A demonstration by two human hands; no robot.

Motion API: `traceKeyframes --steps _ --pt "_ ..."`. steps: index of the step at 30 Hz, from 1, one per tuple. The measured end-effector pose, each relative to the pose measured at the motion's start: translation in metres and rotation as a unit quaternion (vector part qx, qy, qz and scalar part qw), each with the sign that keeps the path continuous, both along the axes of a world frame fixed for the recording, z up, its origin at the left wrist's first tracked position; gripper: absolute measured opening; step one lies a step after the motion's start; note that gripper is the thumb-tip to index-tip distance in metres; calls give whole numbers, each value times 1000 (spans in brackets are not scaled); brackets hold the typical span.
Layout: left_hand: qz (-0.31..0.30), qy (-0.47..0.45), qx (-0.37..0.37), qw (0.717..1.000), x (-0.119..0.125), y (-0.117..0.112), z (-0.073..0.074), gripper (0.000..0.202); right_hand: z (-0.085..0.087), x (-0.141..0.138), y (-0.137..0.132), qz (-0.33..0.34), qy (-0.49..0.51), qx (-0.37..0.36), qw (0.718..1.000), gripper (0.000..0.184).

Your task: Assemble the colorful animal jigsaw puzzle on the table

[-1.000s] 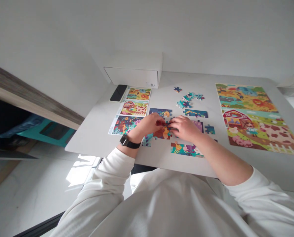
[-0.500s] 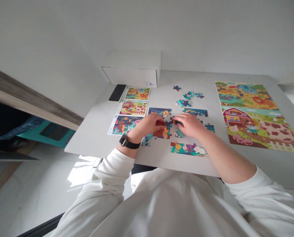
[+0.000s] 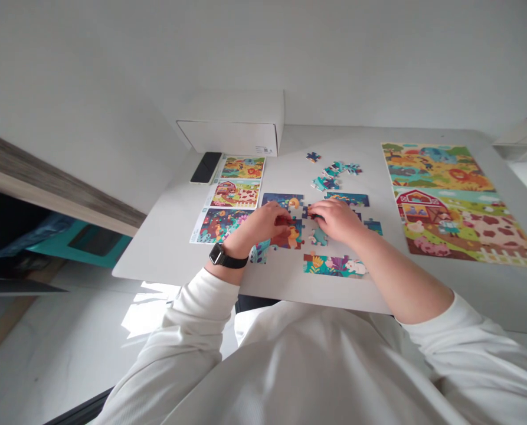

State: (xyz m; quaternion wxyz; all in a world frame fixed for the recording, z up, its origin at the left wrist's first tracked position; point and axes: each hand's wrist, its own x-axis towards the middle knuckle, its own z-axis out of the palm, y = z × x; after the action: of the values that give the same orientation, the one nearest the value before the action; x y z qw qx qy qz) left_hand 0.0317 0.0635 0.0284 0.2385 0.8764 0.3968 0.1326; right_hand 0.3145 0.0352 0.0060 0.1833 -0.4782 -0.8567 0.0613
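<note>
White box [image 3: 228, 128], contents hidden, left hand [image 3: 263, 222], right hand [image 3: 337, 216] each pinching puzzle pieces [image 3: 285, 221]

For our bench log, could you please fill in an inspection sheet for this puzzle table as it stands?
Surface: white table, flat and pale.
Job's things: half-built puzzle section under both hands; loose pieces beyond it; joined strip near the front edge.
Clutter: reference sheet, dark phone and white box at left rear; finished puzzle at right.
Grippers: left hand, with wristwatch, and right hand meet over the section; whether either grips a piece cannot be told.
Cables: nothing seen.
Surroundings: plain wall behind; wooden shelf at left.
</note>
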Motion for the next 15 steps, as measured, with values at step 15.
traceKeyframes --steps 15 --pt "16 -9 5 1000 -11 5 -4 26 6 -3 -4 3 5 -6 1000 36"
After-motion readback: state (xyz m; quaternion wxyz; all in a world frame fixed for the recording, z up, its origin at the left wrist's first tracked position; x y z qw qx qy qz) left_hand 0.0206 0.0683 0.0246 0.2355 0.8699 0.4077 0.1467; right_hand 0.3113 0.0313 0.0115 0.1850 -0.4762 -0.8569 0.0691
